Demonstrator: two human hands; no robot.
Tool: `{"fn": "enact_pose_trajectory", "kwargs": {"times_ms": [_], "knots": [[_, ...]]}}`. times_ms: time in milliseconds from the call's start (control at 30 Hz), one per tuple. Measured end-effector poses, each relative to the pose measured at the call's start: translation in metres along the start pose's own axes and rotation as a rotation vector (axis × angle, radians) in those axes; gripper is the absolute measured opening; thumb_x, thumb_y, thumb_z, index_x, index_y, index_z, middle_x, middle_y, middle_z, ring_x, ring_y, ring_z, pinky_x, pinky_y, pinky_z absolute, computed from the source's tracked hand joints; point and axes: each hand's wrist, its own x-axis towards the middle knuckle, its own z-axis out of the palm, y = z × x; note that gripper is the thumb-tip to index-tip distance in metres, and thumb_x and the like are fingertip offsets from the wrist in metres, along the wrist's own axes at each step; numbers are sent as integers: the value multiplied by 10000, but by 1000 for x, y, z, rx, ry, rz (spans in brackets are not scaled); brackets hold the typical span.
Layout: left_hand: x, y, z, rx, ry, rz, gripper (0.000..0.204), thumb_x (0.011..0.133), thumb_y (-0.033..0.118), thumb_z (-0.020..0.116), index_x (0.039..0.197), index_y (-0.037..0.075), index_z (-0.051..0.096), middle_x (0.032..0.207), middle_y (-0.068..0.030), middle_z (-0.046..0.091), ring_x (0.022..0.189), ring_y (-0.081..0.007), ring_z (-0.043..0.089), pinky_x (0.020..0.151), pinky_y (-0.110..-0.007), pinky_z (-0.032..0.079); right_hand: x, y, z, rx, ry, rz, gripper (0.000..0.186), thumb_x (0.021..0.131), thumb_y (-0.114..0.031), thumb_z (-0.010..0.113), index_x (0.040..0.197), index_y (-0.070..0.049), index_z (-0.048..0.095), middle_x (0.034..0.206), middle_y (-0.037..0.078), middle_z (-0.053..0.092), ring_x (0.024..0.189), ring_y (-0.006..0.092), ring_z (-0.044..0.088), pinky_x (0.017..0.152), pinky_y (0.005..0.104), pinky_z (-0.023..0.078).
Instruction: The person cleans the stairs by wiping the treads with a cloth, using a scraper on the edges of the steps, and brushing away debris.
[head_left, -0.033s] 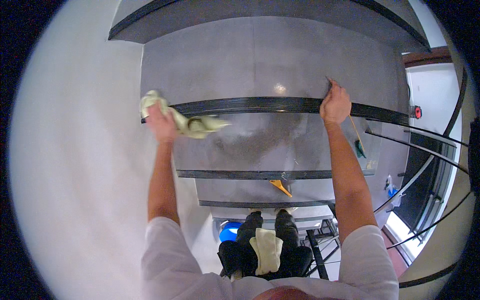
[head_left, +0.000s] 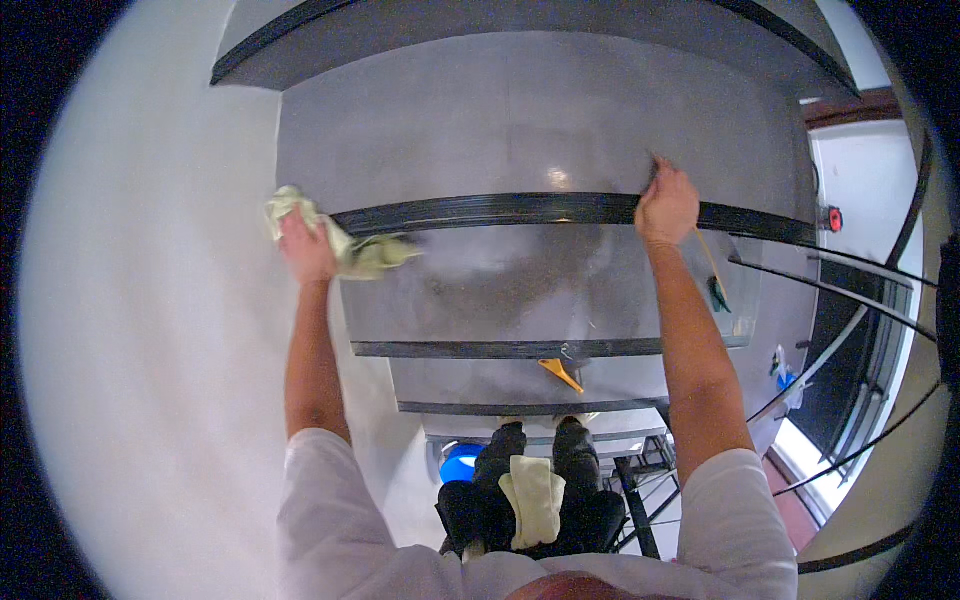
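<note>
My left hand (head_left: pixel 305 245) presses a pale yellow-green cloth (head_left: pixel 362 258) at the left end of a stair's black ribbed edge strip (head_left: pixel 500 210), right by the white wall. Part of the cloth trails to the right over the grey step (head_left: pixel 480 300) below, blurred by motion. My right hand (head_left: pixel 668 205) is closed at the same strip, further right. A thin dark tip (head_left: pixel 655 160) sticks out past its fingers; its kind is unclear. Below this hand a thin tan stick (head_left: pixel 708 255) slants down toward a dark green piece (head_left: pixel 718 294). Whether the stick is held cannot be told.
An orange-handled tool (head_left: pixel 562 375) lies on a lower step. A blue bucket (head_left: pixel 462 463) stands beside my legs. Metal railing bars (head_left: pixel 830 290) run along the right side. A folded cream cloth (head_left: pixel 533 502) hangs at my front. The white wall (head_left: pixel 170 300) borders the left.
My left hand and the cloth have moved left, against the wall. My right hand has barely moved.
</note>
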Motion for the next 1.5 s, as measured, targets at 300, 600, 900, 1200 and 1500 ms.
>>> {"fn": "enact_pose_trajectory", "kwargs": {"times_ms": [300, 600, 900, 1200, 1500], "knots": [[-49, 115, 43, 94, 64, 288, 597, 808, 347, 478, 1269, 14, 296, 1265, -219, 343, 1197, -371, 276, 993, -449, 186, -6, -10, 2, 3, -168, 93, 315, 715, -146, 470, 1025, -126, 522, 867, 71, 552, 823, 248, 527, 665, 392, 411], [-133, 424, 67, -125, -157, 819, 837, 700, 558, 526, 1277, 10, 268, 1295, -219, 284, 1236, -364, 196, 1010, -445, 143, -63, 48, -91, 683, 79, 589, 285, 803, -46, 465, 1085, -12, 451, 946, 133, 550, 852, 251, 539, 753, 384, 427], [-187, 612, 91, -26, -145, 1230, 600, 790, 394, 473, 1262, 57, 318, 1304, -126, 327, 1234, -312, 242, 1007, -415, 211, -276, 157, -232, 998, -285, 1437, 245, 828, -62, 456, 1073, -43, 452, 778, 81, 582, 437, 73, 459, 359, 198, 353], [-177, 475, 89, 61, 178, 1272, 459, 802, 268, 403, 1237, 130, 356, 1250, -96, 402, 1156, -255, 374, 959, -365, 308, -322, 135, -294, 1675, -573, 2035, 193, 843, -159, 490, 1027, -106, 470, 825, 15, 561, 428, 34, 384, 317, 144, 284], [-129, 146, 45, 315, -178, 767, 527, 798, 85, 400, 1300, 112, 243, 1273, -153, 326, 1165, -348, 326, 957, -397, 311, -386, 102, -405, 1547, -935, 1950, 246, 826, -109, 493, 1061, -48, 456, 788, 85, 593, 518, 111, 562, 374, 195, 426]]}}
